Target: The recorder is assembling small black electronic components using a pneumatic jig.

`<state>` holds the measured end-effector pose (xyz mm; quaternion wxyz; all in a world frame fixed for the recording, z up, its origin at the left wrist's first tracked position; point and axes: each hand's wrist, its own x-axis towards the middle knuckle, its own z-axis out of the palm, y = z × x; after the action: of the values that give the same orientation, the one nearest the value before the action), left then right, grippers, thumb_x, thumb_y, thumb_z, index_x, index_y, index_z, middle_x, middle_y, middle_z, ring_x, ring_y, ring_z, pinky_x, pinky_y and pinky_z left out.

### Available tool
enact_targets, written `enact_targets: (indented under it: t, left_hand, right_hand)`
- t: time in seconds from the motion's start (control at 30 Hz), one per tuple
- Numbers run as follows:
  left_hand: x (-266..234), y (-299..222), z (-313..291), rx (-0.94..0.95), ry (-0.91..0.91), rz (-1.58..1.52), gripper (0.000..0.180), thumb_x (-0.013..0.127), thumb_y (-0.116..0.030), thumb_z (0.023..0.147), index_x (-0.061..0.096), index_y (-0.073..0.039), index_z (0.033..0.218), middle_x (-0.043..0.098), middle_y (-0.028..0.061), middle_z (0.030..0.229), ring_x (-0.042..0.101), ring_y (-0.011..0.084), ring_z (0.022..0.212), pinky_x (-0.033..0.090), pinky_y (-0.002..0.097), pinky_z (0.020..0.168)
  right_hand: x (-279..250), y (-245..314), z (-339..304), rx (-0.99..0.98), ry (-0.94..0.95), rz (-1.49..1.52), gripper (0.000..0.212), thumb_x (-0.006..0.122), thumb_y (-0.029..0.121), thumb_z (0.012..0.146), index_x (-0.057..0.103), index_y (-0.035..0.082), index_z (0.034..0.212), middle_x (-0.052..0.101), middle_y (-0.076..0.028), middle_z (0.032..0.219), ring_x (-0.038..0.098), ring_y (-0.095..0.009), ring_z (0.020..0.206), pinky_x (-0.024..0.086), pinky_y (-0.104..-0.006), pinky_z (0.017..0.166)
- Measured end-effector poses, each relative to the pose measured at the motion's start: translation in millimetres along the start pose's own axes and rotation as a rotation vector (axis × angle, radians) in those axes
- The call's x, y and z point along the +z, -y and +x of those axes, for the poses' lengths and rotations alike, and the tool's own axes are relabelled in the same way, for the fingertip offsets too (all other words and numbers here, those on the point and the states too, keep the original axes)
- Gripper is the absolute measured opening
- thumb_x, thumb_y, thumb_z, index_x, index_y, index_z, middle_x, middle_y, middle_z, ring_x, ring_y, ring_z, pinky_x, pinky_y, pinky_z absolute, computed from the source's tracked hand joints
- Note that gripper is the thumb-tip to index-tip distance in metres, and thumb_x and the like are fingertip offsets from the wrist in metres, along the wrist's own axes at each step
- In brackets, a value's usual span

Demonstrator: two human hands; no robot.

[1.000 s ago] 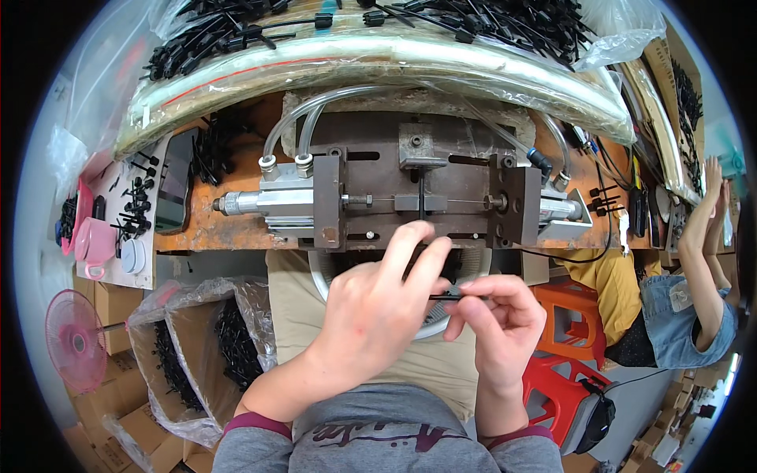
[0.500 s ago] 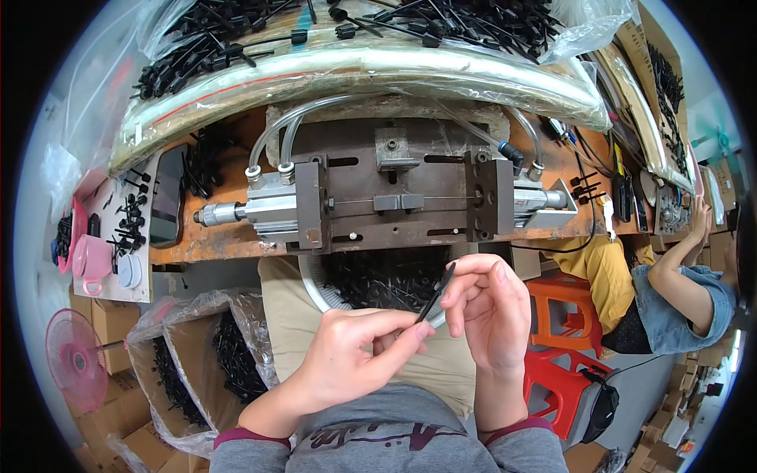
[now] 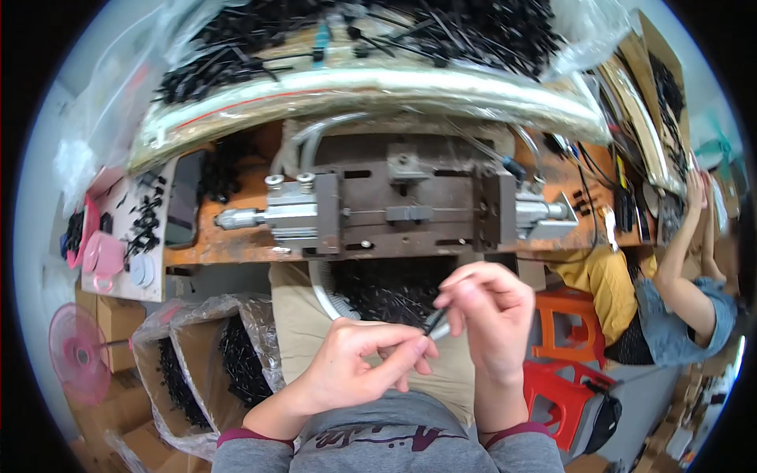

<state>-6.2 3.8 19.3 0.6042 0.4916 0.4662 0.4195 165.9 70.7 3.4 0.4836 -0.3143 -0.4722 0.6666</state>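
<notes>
The largest thing is the wooden surface (image 3: pixel 201 254), which carries the dark metal fixture (image 3: pixel 374 154) with silver cylinders (image 3: pixel 292 221) at its two sides; at its middle the small grey blocks (image 3: pixel 398 214) sit close together, and fingers placed between them could be pinched if the blocks move; below the near edge, the pale basket (image 3: pixel 322 293) of black pieces (image 3: pixel 390 296) is between the person's legs (image 3: pixel 293 296), and a careless shift of the legs could tip it; the right grip (image 3: pixel 495 323) has bent fingers very near the upper end of the thin black part (image 3: pixel 430 325), but because of blur I cannot tell whether it grasps this end; the left grip (image 3: pixel 355 364) pinches the lower end between thumb and forefinger; the part appears over the basket's near rim, so, if this small hold slips, it could fall among the similar pieces and become difficult to find.
</notes>
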Motion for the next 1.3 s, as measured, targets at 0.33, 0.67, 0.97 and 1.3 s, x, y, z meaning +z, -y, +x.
enact_targets:
  t: [0.33, 0.67, 0.97, 1.3]
  left_hand:
    - [-38, 7, -51, 0.214, -0.322, -0.054, 0.016, 0.058, -0.005, 0.095, 0.068, 0.006, 0.101, 0.073, 0.0126, 0.089, 0.071, 0.0152, 0.077, 0.057, 0.0264, 0.072]
    - [-38, 7, -73, 0.369, -0.569, 0.162, 0.015, 0.056, 0.002, 0.092, 0.068, 0.007, 0.099, 0.073, 0.0151, 0.092, 0.072, 0.0195, 0.083, 0.057, 0.0288, 0.075]
    - [-41, 9, -42, 0.456, -0.622, 0.413, 0.017, 0.069, 0.004, 0.083, 0.071, 0.003, 0.099, 0.07, 0.0123, 0.09, 0.068, 0.0172, 0.075, 0.054, 0.0261, 0.066]
    - [3, 3, 18, 0.676, -0.384, 0.678, 0.056, 0.072, 0.0, 0.077, 0.054, 0.004, 0.129, 0.064, 0.0196, 0.12, 0.067, 0.0248, 0.092, 0.054, 0.0313, 0.076]
  right_hand:
    - [97, 40, 77, -0.794, 0.073, 0.044, 0.023, 0.051, 0.011, 0.1, 0.054, -0.005, 0.116, 0.069, -0.021, 0.1, 0.067, -0.019, 0.068, 0.056, -0.0285, 0.065]
    - [241, 59, 198, -0.944, 0.231, -0.493, 0.022, 0.06, 0.012, 0.095, 0.067, -0.004, 0.107, 0.072, -0.011, 0.097, 0.07, -0.016, 0.09, 0.054, -0.0276, 0.074]
    - [78, 26, 62, -0.271, 0.59, -0.52, 0.019, 0.076, 0.01, 0.082, 0.071, -0.001, 0.097, 0.069, -0.005, 0.079, 0.062, -0.008, 0.066, 0.049, -0.0223, 0.059]
    - [-58, 60, 14, -0.384, -0.284, -0.574, 0.007, 0.065, -0.001, 0.088, 0.07, -0.003, 0.094, 0.068, -0.007, 0.081, 0.061, -0.008, 0.06, 0.05, -0.0201, 0.054]
